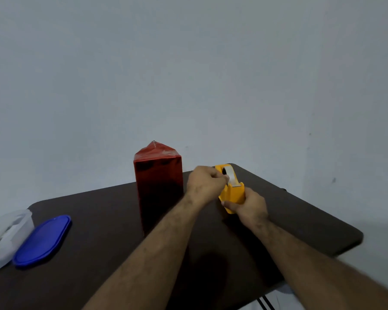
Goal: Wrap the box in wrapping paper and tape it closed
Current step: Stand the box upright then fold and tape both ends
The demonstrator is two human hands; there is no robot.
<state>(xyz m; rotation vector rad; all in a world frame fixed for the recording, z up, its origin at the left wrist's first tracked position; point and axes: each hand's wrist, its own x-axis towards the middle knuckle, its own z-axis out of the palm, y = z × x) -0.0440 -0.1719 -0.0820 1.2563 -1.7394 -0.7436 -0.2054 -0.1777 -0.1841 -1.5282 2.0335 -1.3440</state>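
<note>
Right hand point(250, 205) grips the dispenser point(232, 193); left hand point(205, 181) pinches the tape point(230, 175) end. Tape looks thin, sticky, floppy: hold its free end. Box point(158, 184) stands left.

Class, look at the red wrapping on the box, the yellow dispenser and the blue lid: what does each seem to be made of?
Red wrapping: likely glossy paper or foil, with sheen and creases.
Yellow dispenser: seemingly moulded plastic, smooth and evenly coloured.
Blue lid: probably plastic, smooth with a soft shine.

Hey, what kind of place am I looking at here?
Probably a plain room at home: a dark folding table against a bare wall, with a blue lid beside a plastic tub.
</note>
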